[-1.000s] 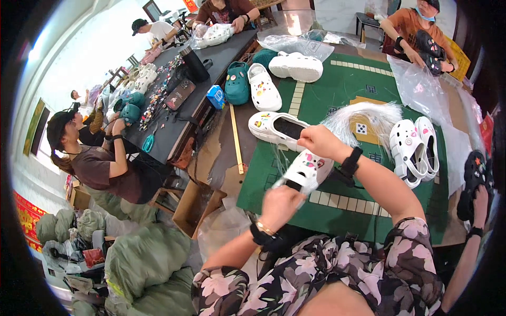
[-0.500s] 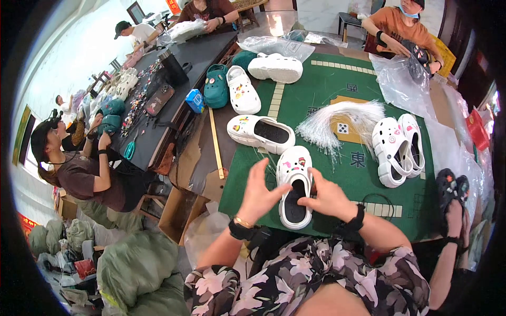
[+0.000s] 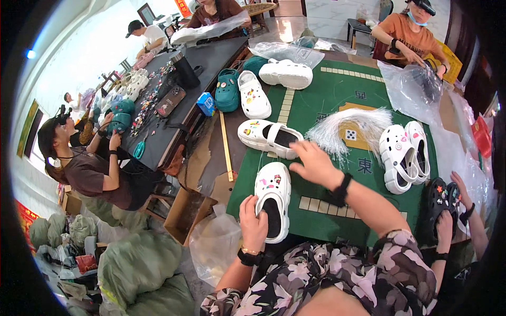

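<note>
A white clog with small charms on its toe lies near the table's front edge, dark insole upward. My left hand grips its left side near the heel. Just behind it, a second white clog lies sideways, toe to the left, its strap across the opening. My right hand is at that clog's heel, fingertips touching the rim and thumb spread apart below. A bundle of white strands spreads on the green tabletop beyond my right hand.
Two white clogs stand at right. Another white clog, an upturned white pair and a teal clog sit at back left. Another person's hand touches black clogs at the right edge. An open cardboard box stands at left.
My left hand has taken hold of the near clog, which has shifted left and nearer. My right hand has moved off it to the other clog's heel, whose strap now crosses its opening.
</note>
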Available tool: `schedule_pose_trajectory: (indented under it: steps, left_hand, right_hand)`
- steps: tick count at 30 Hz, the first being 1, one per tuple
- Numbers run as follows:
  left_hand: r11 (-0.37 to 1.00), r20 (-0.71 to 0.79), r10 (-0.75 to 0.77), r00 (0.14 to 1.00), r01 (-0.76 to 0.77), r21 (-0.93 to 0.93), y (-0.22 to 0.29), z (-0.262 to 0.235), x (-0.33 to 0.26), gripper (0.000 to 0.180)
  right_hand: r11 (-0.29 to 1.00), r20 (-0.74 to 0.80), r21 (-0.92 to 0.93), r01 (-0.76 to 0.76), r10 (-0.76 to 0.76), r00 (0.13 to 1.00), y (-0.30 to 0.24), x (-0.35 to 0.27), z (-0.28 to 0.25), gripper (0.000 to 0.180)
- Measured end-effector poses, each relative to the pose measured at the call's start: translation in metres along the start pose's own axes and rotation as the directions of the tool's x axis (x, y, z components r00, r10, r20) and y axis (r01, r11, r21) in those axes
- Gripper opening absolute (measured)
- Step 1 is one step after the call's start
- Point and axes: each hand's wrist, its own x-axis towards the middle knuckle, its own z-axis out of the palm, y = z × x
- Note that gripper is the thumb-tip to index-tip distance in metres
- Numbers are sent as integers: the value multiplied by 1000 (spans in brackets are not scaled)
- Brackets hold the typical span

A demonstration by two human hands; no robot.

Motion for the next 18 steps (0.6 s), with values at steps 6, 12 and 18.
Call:
schedule_pose_trajectory:
  steps: [6, 12, 18]
  left_hand:
    - [992, -200, -76, 977, 53, -117, -10, 5, 2, 38]
    - [989, -290, -100, 952, 62, -138, -26, 4, 23, 31]
    - [970, -82, -138, 987, 118, -211, 4, 29, 33, 30]
  right_hand:
    - [953, 19, -302, 33, -29, 999, 43, 40, 35, 52]
    - [980, 110, -133, -147, 162, 981, 8, -8, 1, 42]
    - [958, 88, -143, -249, 263, 961, -34, -117, -42, 43]
